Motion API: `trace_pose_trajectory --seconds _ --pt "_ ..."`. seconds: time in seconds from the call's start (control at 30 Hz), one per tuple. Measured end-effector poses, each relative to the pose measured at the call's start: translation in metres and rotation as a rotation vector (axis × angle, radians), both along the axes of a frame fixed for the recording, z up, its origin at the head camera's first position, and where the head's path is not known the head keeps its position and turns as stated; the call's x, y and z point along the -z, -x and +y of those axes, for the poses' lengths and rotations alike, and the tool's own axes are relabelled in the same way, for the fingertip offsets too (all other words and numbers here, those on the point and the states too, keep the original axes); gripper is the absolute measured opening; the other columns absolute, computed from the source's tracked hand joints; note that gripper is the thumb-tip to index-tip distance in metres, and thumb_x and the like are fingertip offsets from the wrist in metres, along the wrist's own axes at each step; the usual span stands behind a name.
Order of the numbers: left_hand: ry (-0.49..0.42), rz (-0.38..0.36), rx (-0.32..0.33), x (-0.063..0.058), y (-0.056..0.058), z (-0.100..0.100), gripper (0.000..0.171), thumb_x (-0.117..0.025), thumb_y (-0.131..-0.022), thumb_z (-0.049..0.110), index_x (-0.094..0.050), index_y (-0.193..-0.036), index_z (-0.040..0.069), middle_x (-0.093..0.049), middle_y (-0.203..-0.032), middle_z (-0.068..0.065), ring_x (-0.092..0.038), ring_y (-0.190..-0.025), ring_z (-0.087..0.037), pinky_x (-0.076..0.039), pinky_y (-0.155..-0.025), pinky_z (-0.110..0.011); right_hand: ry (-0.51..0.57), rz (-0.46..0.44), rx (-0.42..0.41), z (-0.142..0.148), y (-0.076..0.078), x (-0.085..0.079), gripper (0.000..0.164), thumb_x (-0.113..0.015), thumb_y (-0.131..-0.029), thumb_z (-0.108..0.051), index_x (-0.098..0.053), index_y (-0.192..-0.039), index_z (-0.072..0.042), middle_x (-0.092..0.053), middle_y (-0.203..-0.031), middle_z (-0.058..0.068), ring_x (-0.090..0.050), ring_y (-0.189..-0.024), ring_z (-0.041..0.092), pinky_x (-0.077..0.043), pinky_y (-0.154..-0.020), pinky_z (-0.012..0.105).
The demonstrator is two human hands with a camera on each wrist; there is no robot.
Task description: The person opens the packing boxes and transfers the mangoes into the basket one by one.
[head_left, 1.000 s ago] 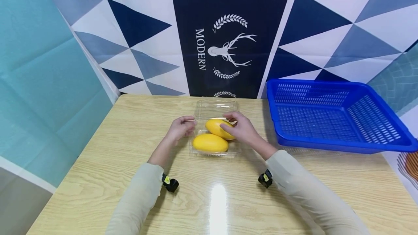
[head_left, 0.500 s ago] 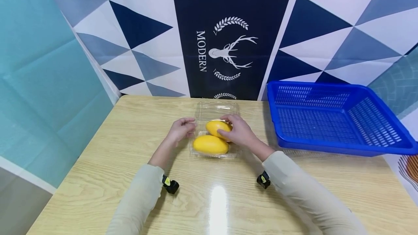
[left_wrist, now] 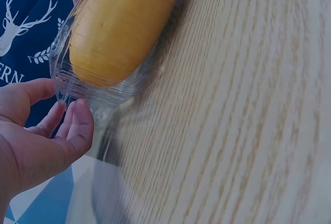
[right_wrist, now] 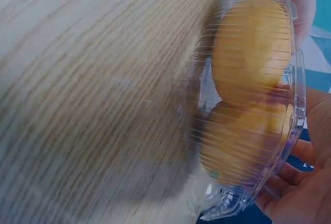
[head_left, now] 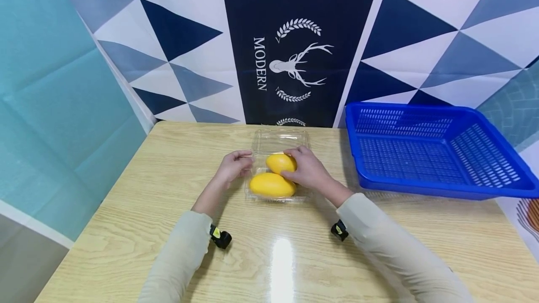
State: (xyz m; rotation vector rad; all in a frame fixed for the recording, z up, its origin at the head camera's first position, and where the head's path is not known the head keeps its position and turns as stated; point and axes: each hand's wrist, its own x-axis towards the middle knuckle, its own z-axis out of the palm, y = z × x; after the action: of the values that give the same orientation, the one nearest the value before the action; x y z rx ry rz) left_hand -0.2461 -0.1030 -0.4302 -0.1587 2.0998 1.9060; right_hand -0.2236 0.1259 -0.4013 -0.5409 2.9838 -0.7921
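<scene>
Two yellow mangoes lie inside a clear plastic clamshell container [head_left: 281, 140], its lid folded back toward the wall. The front mango [head_left: 272, 185] lies lengthwise from left to right. Behind it is the rear mango [head_left: 280, 163], whose right end is covered by my right hand [head_left: 309, 168]. That hand holds the rear mango, its thumb over the near side and its fingers at the far side. My left hand [head_left: 232, 166] pinches the container's left edge between thumb and fingertips. Through the ribbed wall, the left wrist view shows one mango [left_wrist: 121, 27] close up.
A large blue plastic basket [head_left: 364, 179] with slotted walls stands at the right of the wooden table [head_left: 160, 172]. A patterned cloth [head_left: 294, 8] hangs behind the table, with a teal cloth [head_left: 63, 106] on the left. Each wrist carries a small black camera [head_left: 222, 239].
My right hand has moved slightly left and closed further round the rear mango, hiding more of its right end. My left hand has stayed at the container's left edge.
</scene>
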Motion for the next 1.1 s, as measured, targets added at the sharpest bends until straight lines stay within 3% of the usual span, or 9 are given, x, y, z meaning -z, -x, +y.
trace_pose_trajectory --seconds 0.53,1.1 --pt "-0.013 -0.005 -0.002 0.0019 0.0034 -0.0003 0.043 -0.060 -0.091 0.015 -0.050 -0.131 0.003 -0.058 -0.113 -0.011 -0.060 -0.084 -0.017 -0.053 -0.075 -0.025 -0.030 -0.046 -0.076 0.0038 0.0042 -0.0047 0.067 -0.075 -0.076 -0.025 -0.050 -0.133 0.000 -0.049 -0.115 0.017 -0.047 -0.103 0.028 -0.043 -0.091 0.041" --pt "-0.023 -0.019 -0.003 0.0018 0.0046 0.0003 0.041 -0.059 -0.091 0.013 -0.051 -0.130 0.004 -0.057 -0.112 -0.009 -0.057 -0.089 -0.018 -0.053 -0.075 -0.024 0.028 -0.031 -0.070 0.0060 0.0051 -0.0007 0.067 -0.076 -0.071 -0.021 -0.048 -0.128 -0.002 -0.049 -0.119 0.016 -0.046 -0.106 0.028 -0.043 -0.093 0.043"
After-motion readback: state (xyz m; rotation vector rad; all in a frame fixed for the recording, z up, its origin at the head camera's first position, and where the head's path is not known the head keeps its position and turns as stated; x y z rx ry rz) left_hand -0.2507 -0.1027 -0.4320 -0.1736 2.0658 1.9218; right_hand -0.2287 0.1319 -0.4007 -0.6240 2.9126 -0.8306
